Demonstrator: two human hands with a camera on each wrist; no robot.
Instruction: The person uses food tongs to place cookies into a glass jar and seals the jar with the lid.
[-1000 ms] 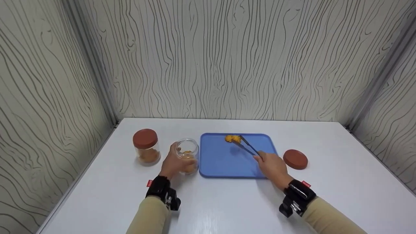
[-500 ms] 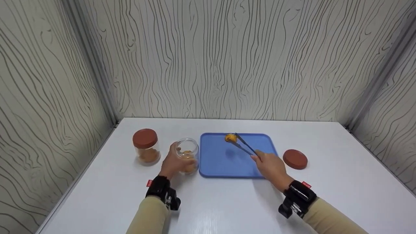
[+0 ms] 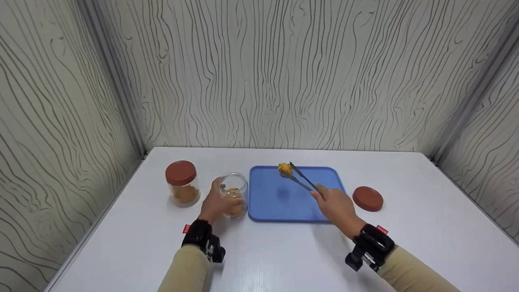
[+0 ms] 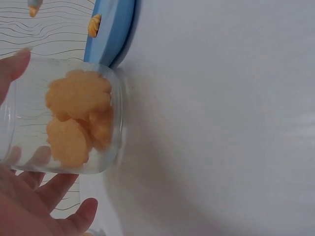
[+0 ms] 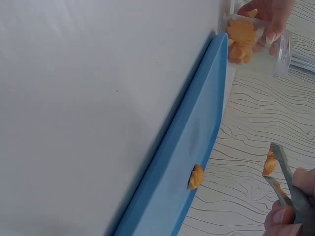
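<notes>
My left hand (image 3: 219,203) grips a clear open jar (image 4: 32,93) standing left of the blue tray (image 3: 267,202). Thumb and fingers lie on opposite sides of its wall. Scalloped cookies (image 4: 78,96) lie at the jar's bottom. With my right hand (image 3: 335,207) I hold metal tongs (image 3: 305,177), whose tips pinch one yellow-orange cookie (image 5: 269,163). That cookie hangs above the tray's far part, casting a shadow on it. Another cookie (image 5: 196,177) lies on the tray in the right wrist view; in the head view the raised cookie seems to cover it.
A second jar (image 3: 183,192) with cookies inside and a brown-red lid (image 3: 181,173) on it stands at the left. A loose brown-red lid (image 3: 368,198) lies right of the tray on the white table (image 3: 259,251). Patterned panels (image 3: 259,81) enclose the back and sides.
The tongs have closed on a cookie and lifted it off the tray, drifting slightly left and up with my right hand. My left hand and the jar have stayed put.
</notes>
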